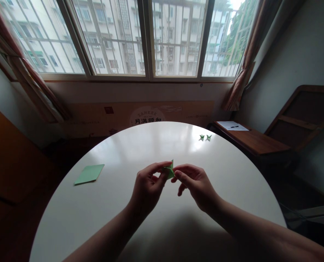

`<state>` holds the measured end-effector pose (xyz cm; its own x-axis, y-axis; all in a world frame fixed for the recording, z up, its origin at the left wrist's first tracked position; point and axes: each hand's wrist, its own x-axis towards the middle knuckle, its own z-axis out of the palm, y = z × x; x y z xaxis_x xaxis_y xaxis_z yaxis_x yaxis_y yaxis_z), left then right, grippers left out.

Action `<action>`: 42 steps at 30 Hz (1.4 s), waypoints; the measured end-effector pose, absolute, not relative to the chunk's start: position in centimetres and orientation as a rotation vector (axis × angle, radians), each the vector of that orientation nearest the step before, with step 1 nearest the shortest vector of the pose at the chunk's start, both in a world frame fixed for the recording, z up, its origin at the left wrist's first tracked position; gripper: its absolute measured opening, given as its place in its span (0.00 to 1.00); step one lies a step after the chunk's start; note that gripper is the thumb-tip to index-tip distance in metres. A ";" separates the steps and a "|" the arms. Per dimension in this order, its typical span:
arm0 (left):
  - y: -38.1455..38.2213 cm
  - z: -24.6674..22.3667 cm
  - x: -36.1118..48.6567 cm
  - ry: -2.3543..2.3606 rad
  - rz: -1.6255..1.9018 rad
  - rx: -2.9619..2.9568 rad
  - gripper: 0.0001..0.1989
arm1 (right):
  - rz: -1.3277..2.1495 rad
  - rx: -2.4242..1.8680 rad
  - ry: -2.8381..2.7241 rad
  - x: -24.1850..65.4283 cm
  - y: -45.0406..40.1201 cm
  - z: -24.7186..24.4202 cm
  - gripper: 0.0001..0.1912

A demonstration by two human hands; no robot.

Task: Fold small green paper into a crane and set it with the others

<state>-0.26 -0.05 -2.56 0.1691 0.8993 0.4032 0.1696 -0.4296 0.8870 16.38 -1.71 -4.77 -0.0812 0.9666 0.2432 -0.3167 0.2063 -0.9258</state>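
Observation:
A small piece of folded green origami paper (170, 173) is held up over the middle of the white table. My left hand (150, 182) pinches it between thumb and fingers from the left. From the right, my right hand (194, 183) has its thumb and index finger closed on the paper's right edge, its other fingers curled loosely below. Part of the paper is hidden behind my left fingers. A stack of green square paper (89, 174) lies to the left of my hands. Two small folded green origami figures (202, 137) stand side by side at the far right of the table.
The round white table (162, 134) has a curved far edge near the window wall. To the right stands a wooden chair or desk surface (255, 140) with a white sheet (230, 125) and a dark pen (234, 126) on it. Curtains (240, 85) hang beside the barred window.

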 end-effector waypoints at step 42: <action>-0.9 -2.0 0.2 0.930 1.422 1.928 0.03 | 1.068 -0.730 -1.266 15.8 -2.1 -4.8 0.10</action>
